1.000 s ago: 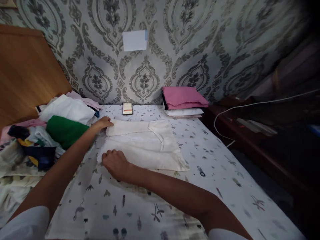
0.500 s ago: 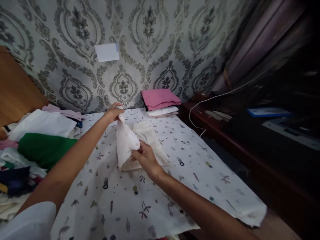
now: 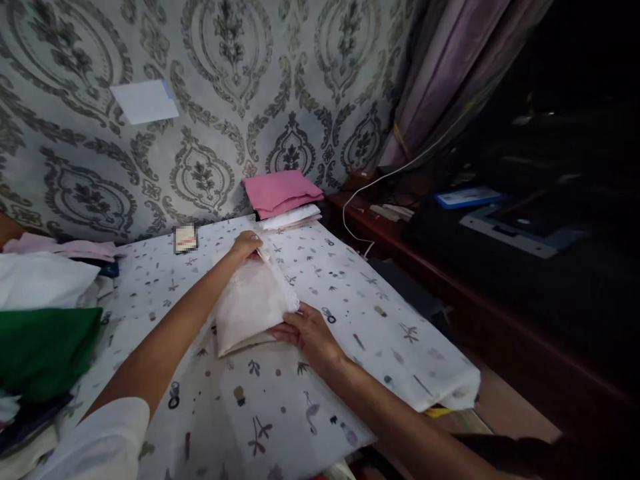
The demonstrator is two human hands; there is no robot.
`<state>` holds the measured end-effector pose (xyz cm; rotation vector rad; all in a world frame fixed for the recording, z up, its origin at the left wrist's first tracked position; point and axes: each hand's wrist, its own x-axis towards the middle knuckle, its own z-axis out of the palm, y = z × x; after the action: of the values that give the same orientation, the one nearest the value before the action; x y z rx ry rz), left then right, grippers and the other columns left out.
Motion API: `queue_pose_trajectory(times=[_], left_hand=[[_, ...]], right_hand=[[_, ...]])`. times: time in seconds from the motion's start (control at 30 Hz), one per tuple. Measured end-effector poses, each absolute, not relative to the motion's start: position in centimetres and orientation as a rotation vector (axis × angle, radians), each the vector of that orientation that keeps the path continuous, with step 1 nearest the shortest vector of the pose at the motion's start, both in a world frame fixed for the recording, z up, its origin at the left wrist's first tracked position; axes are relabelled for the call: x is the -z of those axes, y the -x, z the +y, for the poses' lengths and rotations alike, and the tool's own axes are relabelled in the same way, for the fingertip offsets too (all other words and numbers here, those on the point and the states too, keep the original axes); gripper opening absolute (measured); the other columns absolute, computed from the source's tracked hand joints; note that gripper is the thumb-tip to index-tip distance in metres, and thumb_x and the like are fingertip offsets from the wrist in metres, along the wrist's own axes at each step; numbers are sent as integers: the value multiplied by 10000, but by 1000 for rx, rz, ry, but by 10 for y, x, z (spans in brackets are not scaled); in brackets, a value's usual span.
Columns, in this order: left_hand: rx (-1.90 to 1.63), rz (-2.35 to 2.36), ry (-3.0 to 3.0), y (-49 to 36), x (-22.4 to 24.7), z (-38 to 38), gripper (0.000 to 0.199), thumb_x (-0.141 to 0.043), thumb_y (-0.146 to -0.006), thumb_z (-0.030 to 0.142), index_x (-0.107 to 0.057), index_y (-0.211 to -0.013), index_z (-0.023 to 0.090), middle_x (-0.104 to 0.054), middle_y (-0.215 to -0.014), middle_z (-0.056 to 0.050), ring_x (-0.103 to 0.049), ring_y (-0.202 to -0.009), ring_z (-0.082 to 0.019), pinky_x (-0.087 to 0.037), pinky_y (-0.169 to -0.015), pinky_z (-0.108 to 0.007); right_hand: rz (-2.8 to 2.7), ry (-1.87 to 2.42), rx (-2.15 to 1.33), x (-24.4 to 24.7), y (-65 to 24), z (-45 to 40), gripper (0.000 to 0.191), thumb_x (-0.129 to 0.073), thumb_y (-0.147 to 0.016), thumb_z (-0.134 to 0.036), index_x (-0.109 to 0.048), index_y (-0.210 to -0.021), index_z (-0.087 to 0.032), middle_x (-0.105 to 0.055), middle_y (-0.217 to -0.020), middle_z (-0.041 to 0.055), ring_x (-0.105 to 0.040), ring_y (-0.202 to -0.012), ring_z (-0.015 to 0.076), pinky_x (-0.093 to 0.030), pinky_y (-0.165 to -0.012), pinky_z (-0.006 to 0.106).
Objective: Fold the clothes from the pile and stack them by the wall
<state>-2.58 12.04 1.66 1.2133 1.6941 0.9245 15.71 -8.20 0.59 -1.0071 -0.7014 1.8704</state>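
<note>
A white cloth point(image 3: 253, 297), partly folded over on itself, lies on the patterned sheet point(image 3: 200, 393) that covers the table. My left hand point(image 3: 247, 245) pinches its far corner, with the fingertips partly out of sight. At the near right corner, my right hand point(image 3: 310, 333) grips the cloth's edge, thumb on top and fingers beneath. A frilly, lace-like border runs between the two hands. Whether the cloth is a garment I cannot tell.
Folded pieces, a pink cloth point(image 3: 283, 193) over white ones point(image 3: 290, 217), are stacked at the back. Left lies a heap with a green cloth point(image 3: 47, 350) and a white one point(image 3: 45, 280). A white cable point(image 3: 345, 213) hangs over the dark red furniture point(image 3: 425, 267) at right.
The folded-over flap has come across to the right and now lies flatter over the rest of the cloth. Both hands moved right with its edge. My view has turned to the right.
</note>
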Motion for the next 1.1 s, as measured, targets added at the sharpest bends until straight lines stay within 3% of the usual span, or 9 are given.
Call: queue_pose_trajectory(times=[0.23,0.4,0.47,0.53,0.67,0.83,0.97,1.1], left_hand=[[-967,1610,-1249,18,-24,109,267,-675,-853,349,-540,-1002,175,-548,-627,26,-612,-591,-124,-579,-681,-310],[-987,1534,-1541,22,-37,51,249,-643,-854,350,-577,-1053,215,-616,-899,-20,-626,-890,-165,-524,-833,-306],[-858,1397,-1935,22,-48,13,270,-583,-883,412,-606,-1073,221,-621,-1063,-54,-598,-1021,-207,-499,-857,-311],[-602,1293,-2247,18,-57,-24,415,-551,-892,504,-586,-1211,241,-595,-1157,-84,-576,-1061,-249,-491,-834,-325],[-168,1345,-2548,-2,-57,-64,683,-612,-833,507,-435,-1450,271,-578,-1130,-104,-563,-1025,-301,-462,-843,-374],[-237,1532,-2491,-9,-49,-59,368,-433,-853,219,-617,-1171,231,-622,-1099,-93,-595,-964,-260,-459,-800,-347],[-545,1554,-2278,4,-63,-59,232,-439,-854,272,-604,-1003,204,-651,-960,-64,-601,-844,-225,-441,-699,-299],[-797,1512,-2047,16,-72,-68,180,-468,-862,364,-538,-875,198,-574,-810,-21,-562,-756,-186,-412,-620,-251]], right_hand=[[-712,966,-1845,-5,-162,-82,315,-791,-647,-315,-691,-909,-171,-732,-801,31,-715,-721,181,-607,-760,328],[-864,918,-1816,-8,-180,-81,283,-773,-651,-322,-678,-870,-171,-724,-823,29,-712,-806,179,-577,-800,318],[-958,972,-1727,-6,-192,-78,276,-729,-661,-279,-679,-914,-182,-724,-854,28,-710,-802,174,-560,-757,296],[-1100,1085,-1588,0,-203,-76,264,-658,-676,-242,-681,-935,-191,-719,-848,21,-688,-721,155,-530,-673,273],[-1488,1309,-1274,10,-215,-75,244,-578,-701,-217,-697,-912,-188,-667,-727,-6,-574,-589,128,-453,-581,263],[-1836,1341,-961,4,-208,-77,188,-633,-767,-291,-711,-912,-201,-649,-853,24,-558,-712,146,-438,-666,280],[-2022,1419,-843,-1,-198,-72,92,-662,-784,-299,-659,-784,-206,-594,-795,5,-529,-711,145,-397,-677,278],[-2075,1279,-800,-8,-191,-63,71,-584,-836,-237,-591,-773,-205,-573,-827,3,-523,-753,145,-381,-705,267]])
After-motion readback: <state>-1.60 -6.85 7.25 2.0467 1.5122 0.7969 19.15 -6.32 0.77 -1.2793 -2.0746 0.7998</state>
